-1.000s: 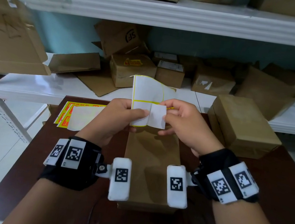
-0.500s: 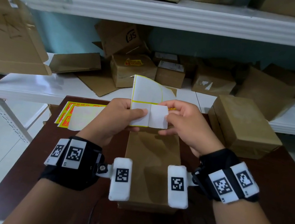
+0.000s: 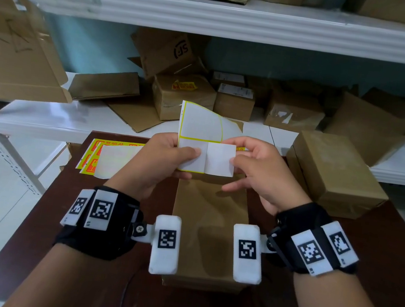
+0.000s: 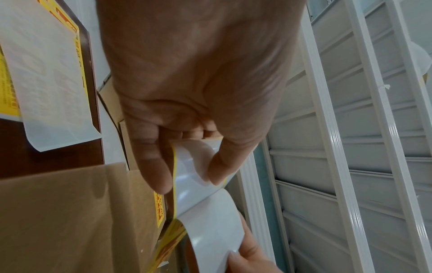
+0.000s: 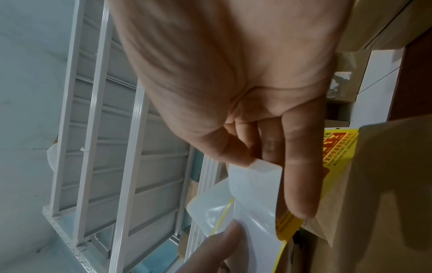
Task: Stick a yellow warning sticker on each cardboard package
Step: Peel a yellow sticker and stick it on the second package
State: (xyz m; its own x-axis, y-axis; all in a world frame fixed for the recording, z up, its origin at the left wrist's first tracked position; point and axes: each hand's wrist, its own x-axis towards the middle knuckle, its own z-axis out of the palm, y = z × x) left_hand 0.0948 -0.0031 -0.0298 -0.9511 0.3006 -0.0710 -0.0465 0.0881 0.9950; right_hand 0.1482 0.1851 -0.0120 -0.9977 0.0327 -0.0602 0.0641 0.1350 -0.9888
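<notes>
I hold a sticker sheet [image 3: 200,123] upright over a brown cardboard package [image 3: 207,232] that lies flat on the dark table, the sheet's white back facing me. My left hand [image 3: 190,155] pinches the sheet's lower left part between thumb and fingers [image 4: 161,177]. My right hand [image 3: 235,162] pinches a half-peeled yellow warning sticker [image 3: 220,159] by its free edge. In the right wrist view the sticker [image 5: 254,192] curls away from the sheet, and yellow print [image 5: 336,147] shows behind it. The package [image 4: 70,221] lies under the left hand.
A second sealed package [image 3: 334,172] stands on the table's [image 3: 83,214] right side. More yellow sticker sheets [image 3: 114,159] lie at the table's far left. Behind, a white shelf [image 3: 45,115] carries several boxes, one box [image 3: 183,96] with a yellow sticker on it.
My right hand has drawn the sticker's free edge further right, so the peeled white flap is wider. The left hand has stayed in place with the sheet.
</notes>
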